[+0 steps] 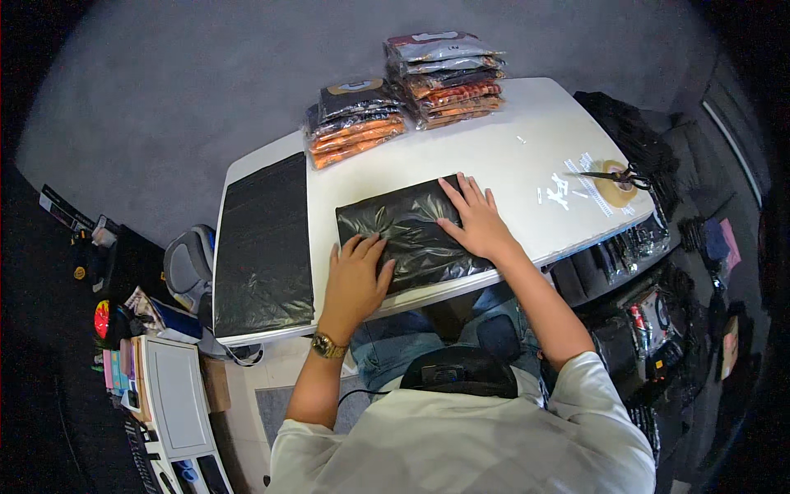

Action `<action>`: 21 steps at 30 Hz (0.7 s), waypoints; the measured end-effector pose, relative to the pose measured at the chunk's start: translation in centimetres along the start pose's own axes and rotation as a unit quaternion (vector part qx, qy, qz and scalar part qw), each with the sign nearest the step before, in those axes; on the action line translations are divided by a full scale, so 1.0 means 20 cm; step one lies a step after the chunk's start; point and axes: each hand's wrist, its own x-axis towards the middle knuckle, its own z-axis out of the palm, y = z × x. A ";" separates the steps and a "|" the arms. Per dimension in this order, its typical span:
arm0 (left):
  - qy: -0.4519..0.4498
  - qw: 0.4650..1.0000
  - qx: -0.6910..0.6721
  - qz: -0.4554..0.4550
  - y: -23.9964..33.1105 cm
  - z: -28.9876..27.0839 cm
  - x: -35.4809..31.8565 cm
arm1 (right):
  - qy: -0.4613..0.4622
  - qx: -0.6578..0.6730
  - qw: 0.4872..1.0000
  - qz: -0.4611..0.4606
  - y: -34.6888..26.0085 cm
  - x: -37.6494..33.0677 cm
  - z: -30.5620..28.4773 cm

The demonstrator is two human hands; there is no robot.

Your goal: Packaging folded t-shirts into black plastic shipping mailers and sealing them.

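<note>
Flat black bag: we saw this bag [265, 247] spread along the left edge of the white table [527, 160], its long axis running from the far edge to the near one.
Lower stack: clear-wrapped folded goods [354, 128] stood at the far edge; the top one bore a pale printed patch too small for us to read.
Left hand: this hand [354, 278] lay palm down on the package's left part, fingers a little bent, gripping nothing.
Black package: we found it [411, 239] just inside the near edge, about midway along, its long axis roughly parallel to that edge; both hands hid parts of it, and glare blurred its creases.
Taller stack: more wrapped goods [448, 78] rose at the far edge, their print illegible to us.
Right hand: this hand [481, 224] rested open, fingers spread, on the package's right part.
Right corner: scissors [619, 175] lay over a tape roll [613, 198], beside white slips [559, 191] whose marks we could not make out.
</note>
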 end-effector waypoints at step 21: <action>0.151 0.970 0.006 -0.189 -0.10 0.11 -0.23 | -0.031 -0.029 0.995 -0.090 -0.09 -0.23 -0.08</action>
